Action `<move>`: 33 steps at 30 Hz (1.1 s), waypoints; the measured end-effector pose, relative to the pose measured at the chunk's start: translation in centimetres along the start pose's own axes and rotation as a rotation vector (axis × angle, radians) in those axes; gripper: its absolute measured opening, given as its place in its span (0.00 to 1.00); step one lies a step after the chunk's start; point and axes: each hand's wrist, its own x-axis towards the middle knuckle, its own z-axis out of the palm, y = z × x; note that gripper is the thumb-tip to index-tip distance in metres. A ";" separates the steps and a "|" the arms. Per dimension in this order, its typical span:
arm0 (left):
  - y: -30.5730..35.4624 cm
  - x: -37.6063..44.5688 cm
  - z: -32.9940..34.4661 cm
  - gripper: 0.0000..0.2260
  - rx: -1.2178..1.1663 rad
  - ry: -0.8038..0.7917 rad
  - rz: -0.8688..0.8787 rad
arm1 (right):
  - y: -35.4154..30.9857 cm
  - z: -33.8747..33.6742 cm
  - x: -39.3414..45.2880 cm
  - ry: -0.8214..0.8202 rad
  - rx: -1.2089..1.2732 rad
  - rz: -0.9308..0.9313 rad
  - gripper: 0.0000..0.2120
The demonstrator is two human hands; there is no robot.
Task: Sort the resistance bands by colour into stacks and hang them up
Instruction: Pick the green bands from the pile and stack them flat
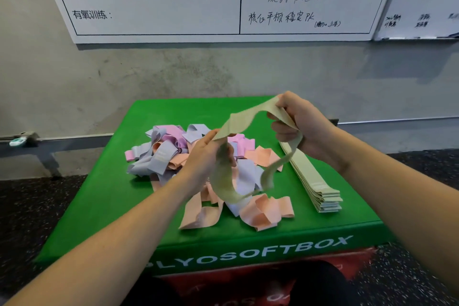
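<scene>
A pale green resistance band (242, 122) hangs in the air between my hands, above a green soft box (99, 196). My right hand (301, 123) grips one end of it, fingers curled round the band. My left hand (207, 154) pinches the other part, and a blurred loop of the band dangles below. Under my hands lies a jumbled pile of bands (171, 154) in lilac, pink and peach. A flat stack of pale green bands (314, 184) lies on the box's right side.
The box stands against a grey concrete wall with a whiteboard (159, 10) above it. A low metal rail (49, 140) runs along the wall at left. Dark speckled floor surrounds the box; a red box (347, 266) sits beneath.
</scene>
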 end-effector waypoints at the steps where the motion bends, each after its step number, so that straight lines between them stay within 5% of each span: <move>1: 0.1 -0.4 -0.4 0.06 0.001 -0.048 -0.009 | 0.2 -0.5 -0.5 0.011 -0.043 0.000 0.10; 5: 0.6 -2.4 -1.0 0.18 0.311 -0.221 0.036 | 2.0 -1.8 -2.7 0.042 -0.197 0.006 0.11; 11: 0.8 -4.4 -0.2 0.07 0.254 -0.211 0.083 | 4.3 -1.7 -5.7 -0.010 -0.280 0.030 0.01; 16: -0.1 -5.5 1.6 0.25 0.365 -0.331 -0.031 | 6.8 -0.9 -7.2 -0.061 -0.235 0.032 0.06; 20: -0.9 -6.0 3.4 0.32 0.268 -0.233 -0.113 | 7.4 0.4 -8.3 -0.023 -0.235 -0.025 0.07; 29: -1.7 -6.5 4.3 0.29 0.438 -0.140 -0.135 | 5.9 1.1 -8.9 0.163 -0.237 -0.179 0.04; 33: -1.3 -7.2 4.8 0.19 0.259 -0.173 -0.125 | 5.5 0.9 -9.3 0.170 -0.182 -0.225 0.05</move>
